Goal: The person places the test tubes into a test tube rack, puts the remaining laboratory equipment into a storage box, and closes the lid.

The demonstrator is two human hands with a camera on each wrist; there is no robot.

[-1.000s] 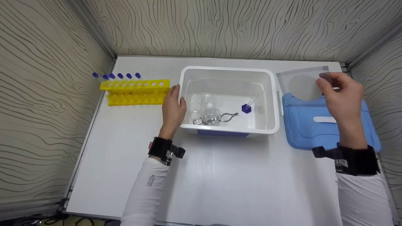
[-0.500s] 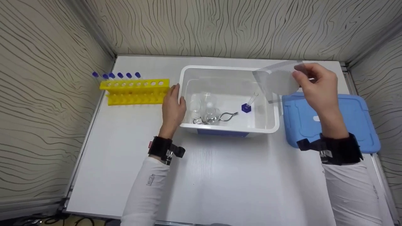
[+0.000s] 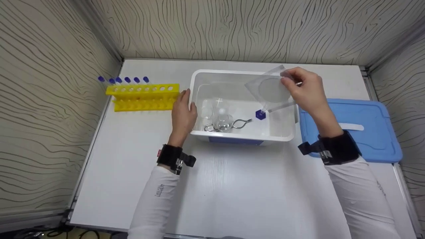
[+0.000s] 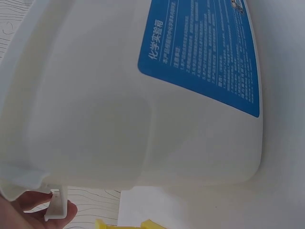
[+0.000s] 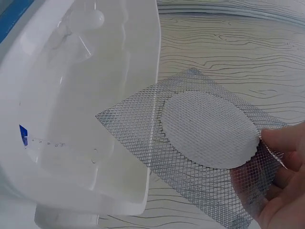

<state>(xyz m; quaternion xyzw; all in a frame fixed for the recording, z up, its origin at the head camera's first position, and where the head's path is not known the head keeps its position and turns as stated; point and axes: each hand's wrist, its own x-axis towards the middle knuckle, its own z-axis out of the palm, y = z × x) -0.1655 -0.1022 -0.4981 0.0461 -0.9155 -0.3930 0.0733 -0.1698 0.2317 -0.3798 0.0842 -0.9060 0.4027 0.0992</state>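
My right hand (image 3: 308,89) pinches a wire gauze (image 5: 209,129) with a pale round centre by one corner. The gauze hangs tilted over the right part of the white plastic box (image 3: 240,136). At the box's left end, my left hand (image 3: 182,116) grips the white side latch (image 4: 58,204), its fingers around it in the left wrist view. Inside the box lie clear glassware (image 3: 223,114), metal tongs (image 3: 241,123) and a measuring cylinder with a purple hexagonal base (image 3: 260,115); the gauze covers most of its tube in the head view.
A yellow test tube rack (image 3: 142,88) holds several purple-capped tubes (image 3: 127,80) to the left of the box. On the right, a blue lid (image 3: 368,139) lies on the white table (image 3: 232,192). Patterned panels (image 3: 245,30) stand around the table.
My right hand has carried the wire gauze leftward, from above the blue lid to over the box. The left hand stays at the box's left end.
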